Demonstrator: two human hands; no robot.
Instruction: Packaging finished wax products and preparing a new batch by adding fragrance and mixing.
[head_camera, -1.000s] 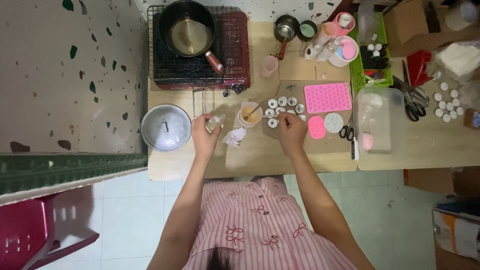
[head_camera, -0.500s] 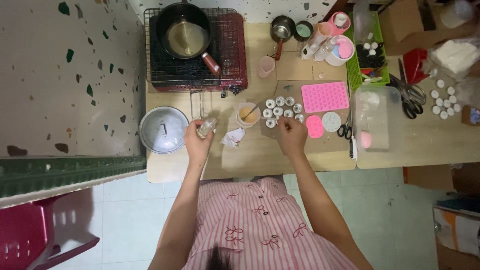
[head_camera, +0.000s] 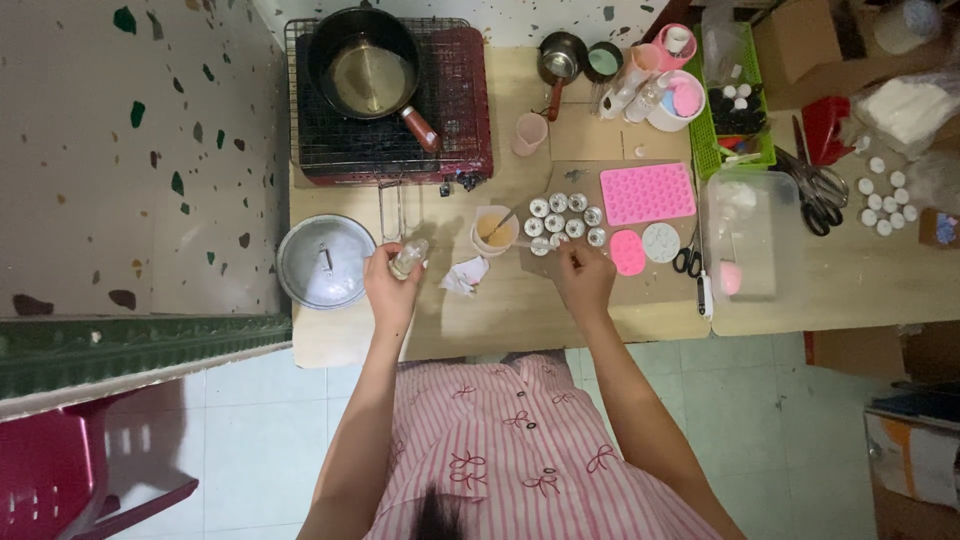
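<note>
Wooden table (head_camera: 520, 310): near edge runs just in front of both wrists; a bare strip of tabletop lies between that edge and the hands. The left end is bounded by the round metal lid (head_camera: 326, 260), the far side by the red stove (head_camera: 400, 110) carrying a dark pan (head_camera: 366, 62).

Left hand (head_camera: 392, 285): closed around a small clear bottle (head_camera: 410, 257), held tilted just right of the lid and above the table. A crumpled paper scrap (head_camera: 466, 273) lies between the 2 hands, near a pale cup (head_camera: 496, 230) of yellowish liquid.

Right hand (head_camera: 582, 275): fingers pinched on a thin pale stick; its tip is over the cluster of small round metal tins (head_camera: 566, 220). Whether it touches a tin cannot be told.

Tins: silvery, shallow, packed in 2 rough rows on a cardboard sheet (head_camera: 590, 285), just left of the pink mould (head_camera: 648, 193).

Right of the hand: scissors (head_camera: 690, 262) and a clear plastic box (head_camera: 752, 235), close together.
</note>
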